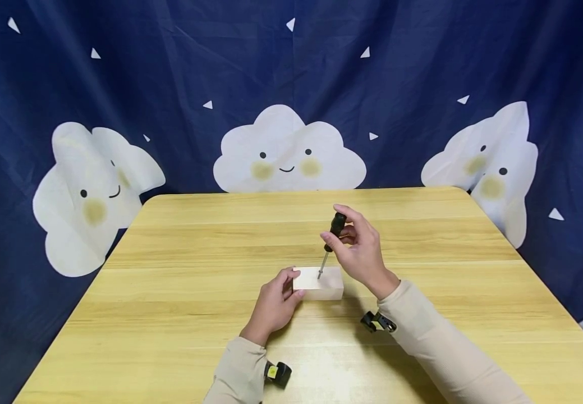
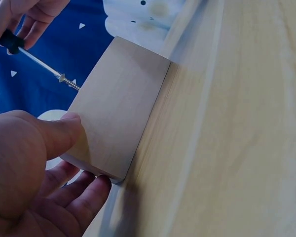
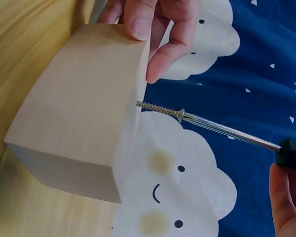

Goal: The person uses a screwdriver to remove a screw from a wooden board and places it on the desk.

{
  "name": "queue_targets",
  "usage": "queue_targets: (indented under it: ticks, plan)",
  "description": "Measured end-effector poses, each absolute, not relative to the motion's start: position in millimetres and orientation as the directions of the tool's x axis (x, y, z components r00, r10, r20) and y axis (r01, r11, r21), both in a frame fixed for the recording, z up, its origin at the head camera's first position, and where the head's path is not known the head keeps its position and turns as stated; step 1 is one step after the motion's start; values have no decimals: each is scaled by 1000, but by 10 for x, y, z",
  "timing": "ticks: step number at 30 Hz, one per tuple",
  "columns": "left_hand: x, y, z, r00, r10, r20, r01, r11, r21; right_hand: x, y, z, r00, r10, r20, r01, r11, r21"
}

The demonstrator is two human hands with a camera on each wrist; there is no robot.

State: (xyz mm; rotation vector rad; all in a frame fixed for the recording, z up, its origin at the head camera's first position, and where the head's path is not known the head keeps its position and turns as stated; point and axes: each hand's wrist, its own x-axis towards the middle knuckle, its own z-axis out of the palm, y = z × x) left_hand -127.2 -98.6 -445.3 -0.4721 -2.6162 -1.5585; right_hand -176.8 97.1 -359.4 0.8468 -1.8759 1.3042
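Observation:
A pale wooden block [image 1: 324, 293] lies on the table, and a screw [image 3: 160, 108] stands slightly tilted at its top face with most of the thread showing. My left hand [image 1: 273, 304] grips the block's left end, thumb on the near side and fingers at the far side and end. In my right hand [image 1: 362, 249] is a screwdriver [image 1: 338, 223] with a black handle, pinched between thumb and fingers. Its metal shaft [image 3: 232, 131] runs down to the screw's head, in line with the screw. The left wrist view also shows the screw [image 2: 70, 83] beyond the block.
The wood-grain table [image 1: 180, 314] spreads wide around the block. Behind it hangs a dark blue curtain [image 1: 402, 84] with white clouds. Each wrist carries a small black strapped device, one at the left wrist [image 1: 278, 374] and one at the right wrist [image 1: 376, 321].

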Motion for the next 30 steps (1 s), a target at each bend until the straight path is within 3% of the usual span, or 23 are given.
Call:
queue_targets:
  ticks: [8, 17, 30]
  plan:
    - [-1268, -983, -4448, -951, 230, 206, 290, 434, 853, -1724, 935, -3510, -553, -146, 820, -827, 214, -520]
    - [-1272, -984, -4463, -951, 227, 208, 289, 431, 855, -1744, 979, -3556, -561, -141, 815, -807, 309, -502]
    - [-1267, -985, -4451, -953, 223, 204, 286, 440, 852, -1664, 911, -3428, -546, -129, 828, -820, 284, -497]
